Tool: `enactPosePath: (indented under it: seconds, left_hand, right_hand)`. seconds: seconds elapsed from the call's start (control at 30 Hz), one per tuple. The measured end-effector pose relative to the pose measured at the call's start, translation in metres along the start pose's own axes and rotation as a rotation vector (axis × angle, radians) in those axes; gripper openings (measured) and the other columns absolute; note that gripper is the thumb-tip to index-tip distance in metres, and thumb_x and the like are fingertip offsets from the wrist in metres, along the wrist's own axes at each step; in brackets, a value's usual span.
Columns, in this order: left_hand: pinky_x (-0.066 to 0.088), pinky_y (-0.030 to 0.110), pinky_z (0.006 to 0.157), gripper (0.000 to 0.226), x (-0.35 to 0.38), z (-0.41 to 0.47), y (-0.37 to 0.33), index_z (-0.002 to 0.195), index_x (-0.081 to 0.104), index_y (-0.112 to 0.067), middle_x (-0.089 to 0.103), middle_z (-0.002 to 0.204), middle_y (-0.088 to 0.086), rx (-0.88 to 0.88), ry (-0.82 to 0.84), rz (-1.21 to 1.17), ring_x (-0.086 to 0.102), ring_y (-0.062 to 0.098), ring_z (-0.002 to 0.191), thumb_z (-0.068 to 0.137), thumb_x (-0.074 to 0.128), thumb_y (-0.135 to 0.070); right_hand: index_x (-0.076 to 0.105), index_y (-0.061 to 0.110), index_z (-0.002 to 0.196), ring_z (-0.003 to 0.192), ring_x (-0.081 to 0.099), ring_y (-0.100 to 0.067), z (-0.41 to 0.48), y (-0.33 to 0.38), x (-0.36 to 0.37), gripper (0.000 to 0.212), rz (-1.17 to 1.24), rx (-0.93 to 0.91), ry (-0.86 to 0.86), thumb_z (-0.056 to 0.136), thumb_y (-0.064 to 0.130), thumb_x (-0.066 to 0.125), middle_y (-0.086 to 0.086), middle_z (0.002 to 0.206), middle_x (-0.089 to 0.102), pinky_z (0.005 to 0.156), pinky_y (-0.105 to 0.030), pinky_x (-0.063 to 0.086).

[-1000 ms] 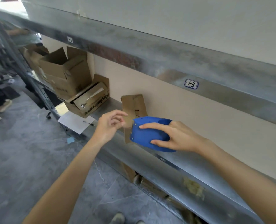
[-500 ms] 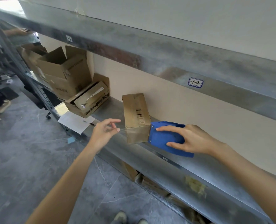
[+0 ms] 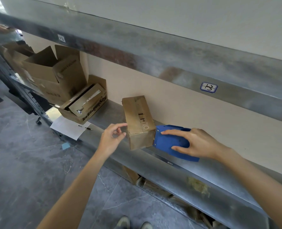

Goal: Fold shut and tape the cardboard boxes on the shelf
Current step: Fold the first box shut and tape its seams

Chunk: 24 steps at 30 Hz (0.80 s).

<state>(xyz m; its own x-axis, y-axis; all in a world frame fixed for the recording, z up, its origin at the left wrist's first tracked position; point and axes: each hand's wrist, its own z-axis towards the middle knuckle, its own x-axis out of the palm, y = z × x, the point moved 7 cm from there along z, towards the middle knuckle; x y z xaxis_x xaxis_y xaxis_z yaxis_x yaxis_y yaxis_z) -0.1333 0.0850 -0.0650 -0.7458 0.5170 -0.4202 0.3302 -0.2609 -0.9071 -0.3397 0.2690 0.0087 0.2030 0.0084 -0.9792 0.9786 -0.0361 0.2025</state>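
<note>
A small closed cardboard box stands on the metal shelf, close to its front edge. My right hand grips a blue tape dispenser, whose front end is against the box's right side. My left hand hovers at the box's left side with its fingers loosely curled. Its index fingertip reaches the box's edge and its thumb is close to another finger. No tape shows between them.
Open cardboard boxes are piled at the shelf's left end, one leaning on a flatter printed box. A sheet of paper with a pen overhangs the edge. The upper shelf beam runs overhead. More cardboard lies below.
The dispenser has moved from in front of the box to its right side. My left hand drew away to the left, then came back to the box's left edge.
</note>
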Motion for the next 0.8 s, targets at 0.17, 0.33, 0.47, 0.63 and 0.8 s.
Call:
enactPosePath:
  seconds: [0.17, 0.33, 0.47, 0.63, 0.8]
  left_hand:
    - [0.049, 0.019, 0.082, 0.042, 0.012, 0.000, 0.006, 0.119, 0.069, -0.024, 0.047, 0.089, 0.016, 0.063, -0.022, -0.086, 0.050, 0.007, 0.078, 0.089, 0.063, 0.004]
    - [0.049, 0.031, 0.084, 0.052, 0.019, 0.004, 0.012, 0.108, 0.066, -0.035, 0.050, 0.094, 0.012, 0.114, -0.087, -0.152, 0.055, 0.016, 0.082, 0.083, 0.064, 0.011]
    - [0.048, 0.019, 0.084, 0.048, 0.019, 0.005, 0.013, 0.105, 0.066, -0.033, 0.050, 0.115, -0.002, 0.206, -0.122, -0.134, 0.061, 0.008, 0.079, 0.082, 0.068, 0.009]
    - [0.046, 0.021, 0.082, 0.034, 0.017, 0.007, 0.009, 0.103, 0.067, -0.024, 0.050, 0.122, -0.010, 0.326, -0.177, -0.031, 0.062, 0.010, 0.087, 0.083, 0.072, 0.002]
    - [0.028, 0.038, 0.101, 0.026, 0.020, 0.012, 0.008, 0.099, 0.064, -0.027, 0.053, 0.139, -0.017, 0.360, -0.219, 0.176, 0.037, 0.012, 0.138, 0.083, 0.074, -0.010]
  right_hand:
    - [0.032, 0.065, 0.136, 0.066, 0.048, 0.007, -0.001, -0.002, 0.002, 0.057, 0.026, 0.021, -0.025, 0.088, 0.050, 0.059, 0.007, 0.044, 0.030, 0.052, -0.013, 0.025]
    - [0.030, 0.065, 0.137, 0.050, 0.043, -0.003, -0.001, 0.000, 0.004, 0.058, -0.001, 0.048, -0.034, 0.088, 0.050, 0.057, 0.006, 0.044, 0.029, 0.052, -0.018, 0.026]
    - [0.027, 0.066, 0.137, 0.047, 0.040, -0.007, 0.002, 0.000, 0.005, 0.061, -0.025, 0.078, -0.037, 0.088, 0.050, 0.058, 0.005, 0.045, 0.036, 0.054, -0.021, 0.029]
    - [0.027, 0.066, 0.137, 0.064, 0.048, 0.007, 0.005, 0.004, 0.008, 0.063, 0.013, 0.088, -0.032, 0.088, 0.046, 0.061, 0.032, 0.063, 0.050, 0.050, -0.015, 0.025]
    - [0.025, 0.068, 0.136, 0.059, 0.049, 0.000, 0.002, 0.002, 0.005, 0.065, 0.012, 0.117, -0.055, 0.087, 0.046, 0.062, 0.017, 0.052, 0.048, 0.049, -0.014, 0.023]
